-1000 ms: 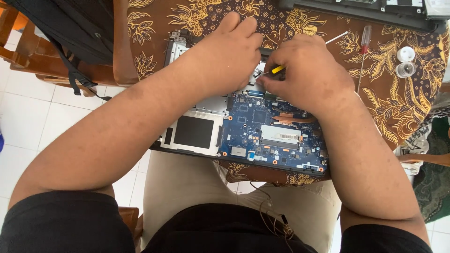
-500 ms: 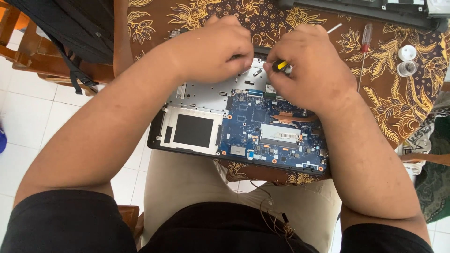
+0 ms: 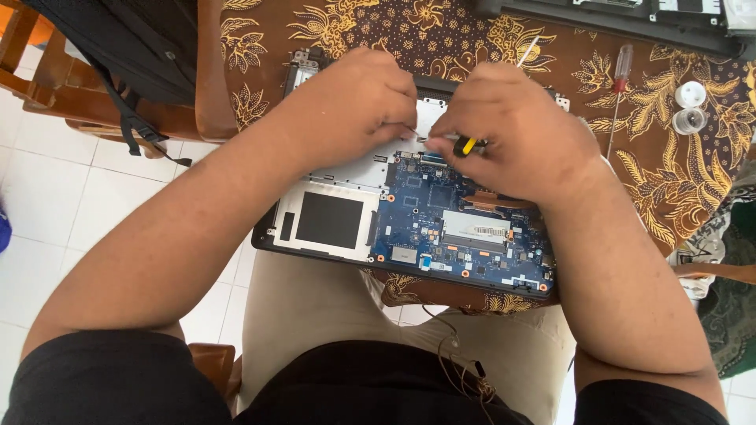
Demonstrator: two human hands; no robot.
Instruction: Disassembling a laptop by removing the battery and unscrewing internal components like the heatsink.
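Desk [image 3: 378, 31] covered by brown floral cloth. Opened laptop base [image 3: 331, 224] laid at desk's 6 o'clock edge, blue circuit board [image 3: 441, 220] exposed. Left hand [image 3: 354, 106] clenched at laptop's 12 o'clock. Yellow-handled screwdriver [image 3: 469, 145] gripped by right hand [image 3: 512, 134]. Second screwdriver [image 3: 618, 79] lying at 2 o'clock.

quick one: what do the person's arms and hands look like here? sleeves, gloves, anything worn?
Both arms are bare from the upper arm down, with short black sleeves ending above the elbows. The left hand and right hand have no gloves. No watch, bracelet or ring shows on either. No cables or markings on the arms.
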